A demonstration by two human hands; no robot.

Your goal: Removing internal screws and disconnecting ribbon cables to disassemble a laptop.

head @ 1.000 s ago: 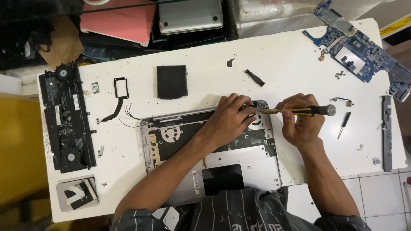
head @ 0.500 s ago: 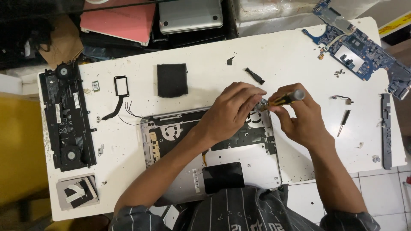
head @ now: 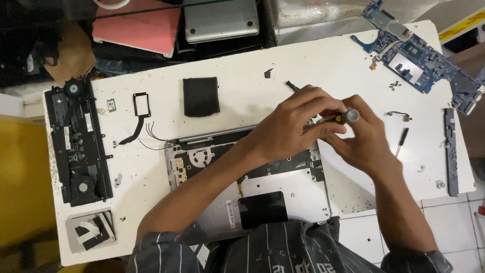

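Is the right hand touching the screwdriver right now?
Touching. The head view shows the right hand wrapped around the screwdriver handle, its rounded end poking out above the fingers.

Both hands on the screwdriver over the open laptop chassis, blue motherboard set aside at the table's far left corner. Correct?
Not quite. The blue motherboard lies at the table's far right corner, not the left; the head view shows it. What sits along the left edge is the long black part with fans. The rest holds: left hand and right hand are both on the screwdriver over the open laptop chassis.

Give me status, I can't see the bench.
Left hand steadying laptop chassis. Right hand grip on screwdriver. Nothing blocking.
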